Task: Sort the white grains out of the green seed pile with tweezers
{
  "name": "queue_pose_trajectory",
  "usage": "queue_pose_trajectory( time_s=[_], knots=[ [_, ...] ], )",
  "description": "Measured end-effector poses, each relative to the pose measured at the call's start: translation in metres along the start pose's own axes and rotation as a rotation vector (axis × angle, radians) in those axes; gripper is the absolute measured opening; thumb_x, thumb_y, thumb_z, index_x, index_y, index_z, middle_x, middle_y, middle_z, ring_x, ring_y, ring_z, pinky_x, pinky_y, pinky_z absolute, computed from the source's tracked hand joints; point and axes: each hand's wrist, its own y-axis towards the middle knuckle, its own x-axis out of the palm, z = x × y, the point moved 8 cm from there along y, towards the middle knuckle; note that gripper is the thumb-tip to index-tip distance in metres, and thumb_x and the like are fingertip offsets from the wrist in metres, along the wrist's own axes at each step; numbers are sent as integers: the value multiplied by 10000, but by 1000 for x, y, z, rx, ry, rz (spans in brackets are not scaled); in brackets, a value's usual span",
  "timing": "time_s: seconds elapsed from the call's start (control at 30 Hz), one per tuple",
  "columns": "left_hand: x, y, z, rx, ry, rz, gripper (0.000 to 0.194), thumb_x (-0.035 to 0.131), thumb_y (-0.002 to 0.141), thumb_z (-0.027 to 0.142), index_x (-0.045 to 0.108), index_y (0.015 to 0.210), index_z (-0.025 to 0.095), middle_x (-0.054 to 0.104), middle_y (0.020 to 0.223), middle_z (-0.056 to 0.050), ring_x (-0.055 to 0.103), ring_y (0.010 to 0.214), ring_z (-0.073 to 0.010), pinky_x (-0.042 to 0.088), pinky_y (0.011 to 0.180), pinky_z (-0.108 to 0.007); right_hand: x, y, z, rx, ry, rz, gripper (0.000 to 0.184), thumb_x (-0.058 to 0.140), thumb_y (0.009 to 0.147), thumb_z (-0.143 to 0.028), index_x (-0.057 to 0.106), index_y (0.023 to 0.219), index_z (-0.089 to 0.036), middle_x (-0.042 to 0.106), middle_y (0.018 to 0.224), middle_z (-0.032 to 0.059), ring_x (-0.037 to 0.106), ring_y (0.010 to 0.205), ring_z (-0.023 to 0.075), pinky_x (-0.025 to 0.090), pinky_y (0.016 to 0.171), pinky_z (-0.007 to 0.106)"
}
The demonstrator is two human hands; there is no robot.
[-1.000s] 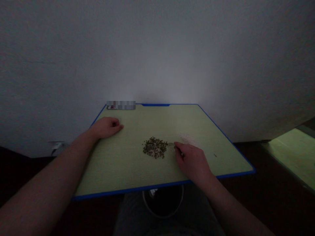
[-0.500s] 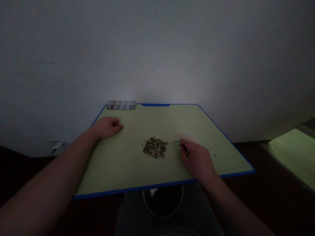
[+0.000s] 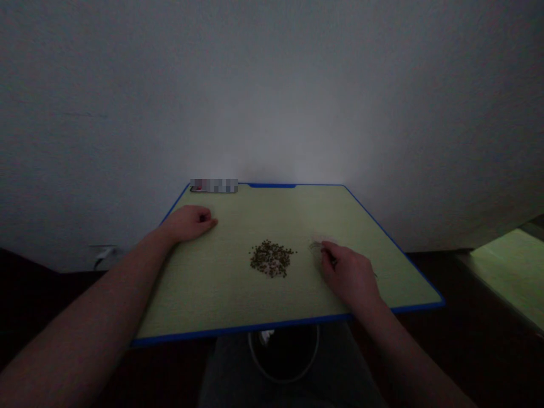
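Observation:
On the pale green tabletop [image 3: 238, 300] lies a loose heap of small brown-green grains [image 3: 271, 259], with paler bits among them. To its right, my right hand [image 3: 351, 275] is closed, its thumb and fingers pinching a thin wiry thing [image 3: 315, 245] whose fine curved strands point toward the heap. Its exact kind is too dim to tell. Faint pale specks [image 3: 327, 238] lie on the table just beyond these fingers. My left hand [image 3: 190, 222] rests on the table to the left of the heap, fingers loosely curled, with nothing visible in it.
A flat, blurred-out object [image 3: 215, 186] lies at the table's far left corner. Below the near blue edge [image 3: 204, 335], a round bucket [image 3: 284, 381] stands between the person's legs. A wall [image 3: 272, 102] rises behind the table, with a plugged-in socket [image 3: 104, 254] at left.
My right hand has drawn slightly to the right with the wiry thing, away from the heap, now mostly covering a thin dark sliver. My left hand stays put; the whole view has shifted a little.

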Motion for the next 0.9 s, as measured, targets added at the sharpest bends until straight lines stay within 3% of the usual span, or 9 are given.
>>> queue_pose_trajectory(
  time_s=[0.9],
  knots=[
    [-6,-3,-2,18,-17,44,380,436,804,537,514,631,207,552,602,-17,487,588,-155,309,572,-295,-7,4,-2,-21,13,-17,295,494,900,-195,715,1092,-166,763,1008,102,738,834,241,565,784,338]
  ],
)
